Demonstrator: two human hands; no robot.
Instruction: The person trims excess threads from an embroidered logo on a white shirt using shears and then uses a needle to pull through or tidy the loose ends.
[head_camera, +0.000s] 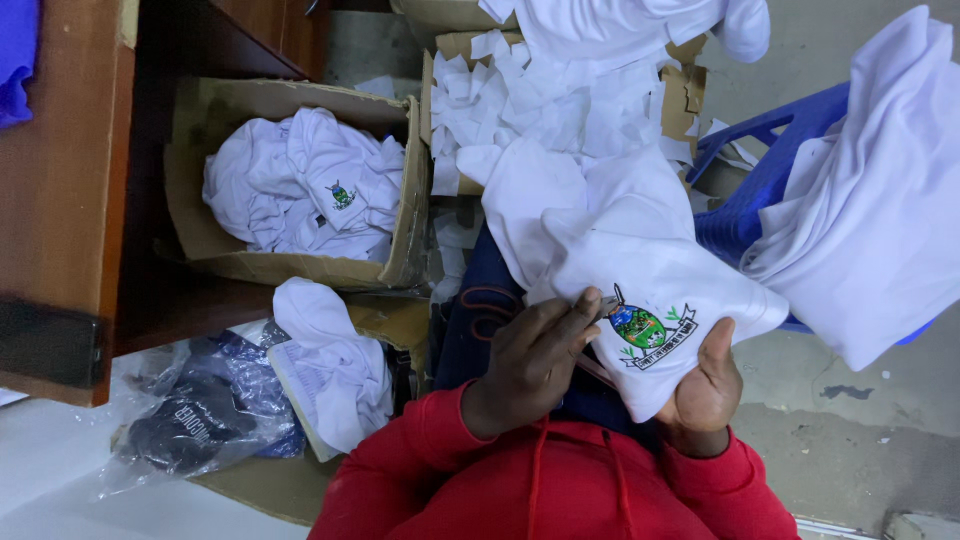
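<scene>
**Both hands on a crested white garment**

The person, in a red hooded top (560, 480), held a white garment (640, 250) over the lap, just right of the frame's centre. An embroidered crest (645, 328) in green, blue and black lay on the cloth between the two hands.

The left hand (530, 365) sat at nine o'clock from the crest, its fingers curled together, with the fingertips (585, 305) pinched at the crest's upper left edge. Something thin and dark showed at those fingertips; what it was could not be told. The right hand (705, 385) was at four o'clock from the crest, cupping the cloth from beneath, thumb (716, 345) pressed on the fabric just beside the crest, the other fingers hidden under the garment.

At twelve o'clock from the hands stood a cardboard box (685, 95) heaped with small white fabric pieces (540, 100). At ten o'clock a second, open cardboard box (225, 265) held crumpled white garments (300, 185), one showing a similar crest. A blue plastic chair (755, 185) at two o'clock carried a pile of folded white cloth (870, 200). At eight o'clock lay another bundled white garment (335, 365) and, beside it, a clear plastic bag (200, 415) with dark contents. A brown wooden table (60, 190) filled the far left.
</scene>
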